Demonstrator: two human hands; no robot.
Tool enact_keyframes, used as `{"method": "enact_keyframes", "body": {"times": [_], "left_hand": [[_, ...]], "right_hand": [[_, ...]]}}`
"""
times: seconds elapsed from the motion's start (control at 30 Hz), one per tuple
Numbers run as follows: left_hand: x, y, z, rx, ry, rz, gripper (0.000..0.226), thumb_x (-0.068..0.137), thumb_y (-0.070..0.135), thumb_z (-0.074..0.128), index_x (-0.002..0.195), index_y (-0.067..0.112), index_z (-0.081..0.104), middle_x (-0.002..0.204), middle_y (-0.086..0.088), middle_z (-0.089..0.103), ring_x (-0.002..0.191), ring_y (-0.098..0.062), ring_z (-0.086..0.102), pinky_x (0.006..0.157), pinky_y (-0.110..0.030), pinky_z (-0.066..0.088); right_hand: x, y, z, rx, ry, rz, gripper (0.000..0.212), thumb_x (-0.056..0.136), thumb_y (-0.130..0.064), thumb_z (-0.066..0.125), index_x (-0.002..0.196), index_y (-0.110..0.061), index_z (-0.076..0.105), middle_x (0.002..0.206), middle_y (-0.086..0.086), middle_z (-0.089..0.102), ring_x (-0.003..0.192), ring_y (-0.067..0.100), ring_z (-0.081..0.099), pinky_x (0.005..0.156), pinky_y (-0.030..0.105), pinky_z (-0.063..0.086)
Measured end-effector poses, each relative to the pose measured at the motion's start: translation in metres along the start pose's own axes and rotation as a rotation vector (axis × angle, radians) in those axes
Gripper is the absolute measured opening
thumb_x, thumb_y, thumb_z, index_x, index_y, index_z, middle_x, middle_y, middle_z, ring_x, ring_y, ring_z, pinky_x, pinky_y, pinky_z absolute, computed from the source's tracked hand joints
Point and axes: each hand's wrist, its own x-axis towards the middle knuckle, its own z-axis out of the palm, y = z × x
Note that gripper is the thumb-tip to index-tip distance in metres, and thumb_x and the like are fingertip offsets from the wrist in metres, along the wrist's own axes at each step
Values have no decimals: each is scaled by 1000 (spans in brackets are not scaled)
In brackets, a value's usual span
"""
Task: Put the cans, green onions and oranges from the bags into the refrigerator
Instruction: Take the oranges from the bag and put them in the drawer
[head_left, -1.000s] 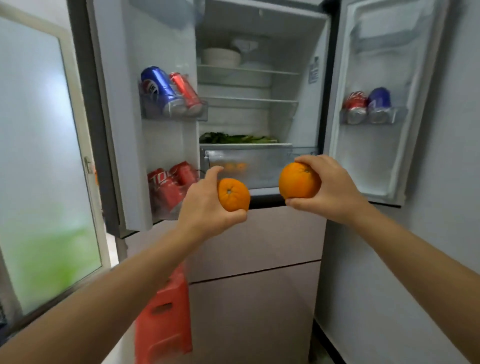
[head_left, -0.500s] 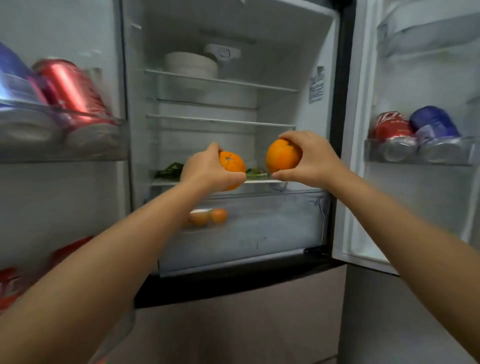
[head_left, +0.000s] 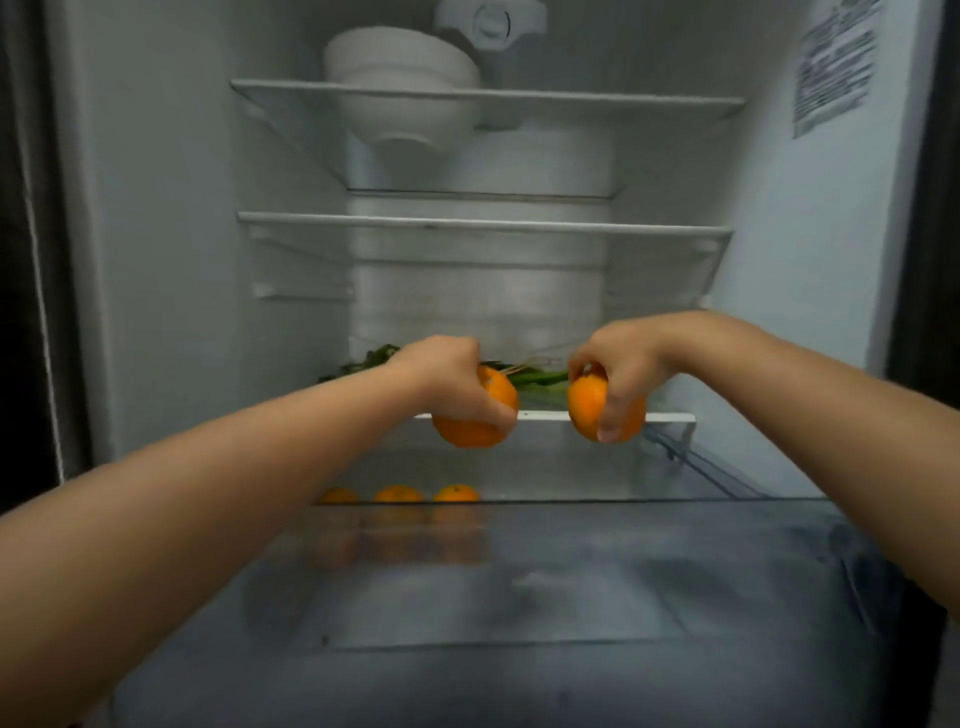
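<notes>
Main risk here, I'd say: both oranges get let go over the open crisper drawer and one bounces off the clear front wall or knocks into the three oranges already sitting at the drawer's left, lower middle of frame. A drop from this height could bruise them or send one rolling out. The shelf edge just behind the hands is another thing to clip, and the green onions lying on that shelf could get dragged.

The left hand is wrapped over the top of one orange, fruit hanging below the palm, center of frame. The right hand grips the other orange from the right side, fingers curled down its front. Both sit above the drawer, not yet inside. White bowls up top are well out of the way.
</notes>
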Motion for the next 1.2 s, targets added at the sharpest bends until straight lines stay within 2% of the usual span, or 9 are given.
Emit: {"method": "enact_keyframes", "body": {"times": [0.13,0.27,0.37,0.47,0.57,0.67,0.77,0.97,1.2], "left_hand": [[39,12,37,49,-219,22,73,76,49,69,132,10,44,133,-10,51,117,-29,54,91,-36,50],[69,24,84,81,-387,83,71,78,44,70,133,7,44,134,-12,52,118,-30,55,92,-36,49],[81,21,110,119,-439,135,68,80,40,69,132,4,44,134,-15,52,119,-31,54,94,-37,47],[88,12,130,83,-447,150,70,81,39,69,134,6,38,136,-14,49,121,-31,51,94,-35,46],[90,7,145,29,-444,170,69,80,39,70,131,6,37,133,-14,50,119,-31,52,92,-36,45],[92,8,154,6,-442,182,65,82,39,67,130,5,38,133,-14,49,119,-30,51,92,-36,45],[96,7,158,3,-442,177,64,85,41,64,130,4,40,134,-14,49,121,-30,51,94,-35,44],[100,-1,165,8,-423,156,54,88,42,57,126,4,47,130,-15,54,119,-29,53,94,-34,45],[100,-4,167,58,-416,143,60,90,52,49,125,4,49,129,-15,54,120,-29,52,94,-33,44]], "right_hand": [[43,19,18,60,-292,64,61,74,-20,75,128,-11,46,115,4,44,100,26,52,62,28,53],[67,29,40,-74,-501,160,66,77,-25,73,133,-8,43,140,12,40,109,31,54,66,32,53],[77,27,62,-171,-662,206,67,76,-30,73,132,-8,44,140,15,44,110,33,58,68,32,51],[82,21,83,-107,-710,157,67,78,-26,71,135,-9,40,143,14,39,115,33,55,80,34,50],[84,13,94,-36,-672,75,65,80,-23,70,135,-10,38,141,11,37,117,34,52,78,31,50],[87,8,98,-31,-588,2,63,79,-24,71,132,-10,39,124,9,41,100,27,50,69,32,52],[90,9,108,-79,-478,-62,59,79,-28,70,126,-9,41,108,5,42,106,28,52,83,37,52],[108,10,130,19,-191,-53,56,80,-28,69,125,-5,44,128,16,52,115,29,52,88,32,44],[112,21,165,239,-151,-23,65,78,-27,71,132,-9,39,133,14,46,120,28,48,96,33,43]]}}
